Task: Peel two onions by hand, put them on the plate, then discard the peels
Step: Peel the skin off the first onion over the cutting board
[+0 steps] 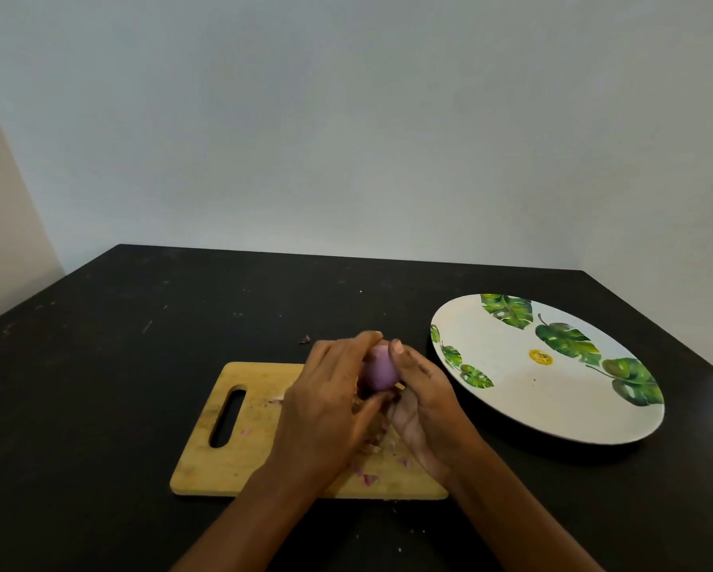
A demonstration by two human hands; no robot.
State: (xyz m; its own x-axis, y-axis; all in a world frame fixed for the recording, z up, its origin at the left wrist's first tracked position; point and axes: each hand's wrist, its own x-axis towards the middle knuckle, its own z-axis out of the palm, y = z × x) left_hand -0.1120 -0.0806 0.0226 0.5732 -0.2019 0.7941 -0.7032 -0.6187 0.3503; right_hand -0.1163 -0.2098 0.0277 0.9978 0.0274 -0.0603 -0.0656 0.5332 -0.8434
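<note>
Table [140, 365], dark and scuffed, carried it all. Leaf-printed plate [511, 406] sat off to my right, no onion on it yet. Wooden cutting board [206, 460] lay under my work. Both hands were up over it: my left hand [326, 406] curled round the onion from the left, and my right hand [425, 406] cupped it from beneath, one fingertip pressed near its top. Best move, I reckoned: grip firm with one hand, catch a loose edge low down with the other and strip it off over the board. Onion [379, 371] showed smooth pale purple, mostly bare, dry skin hanging at its lower end. Peels [369, 480] littered the board, and one scrap [304, 339] lay on the table beyond.
</note>
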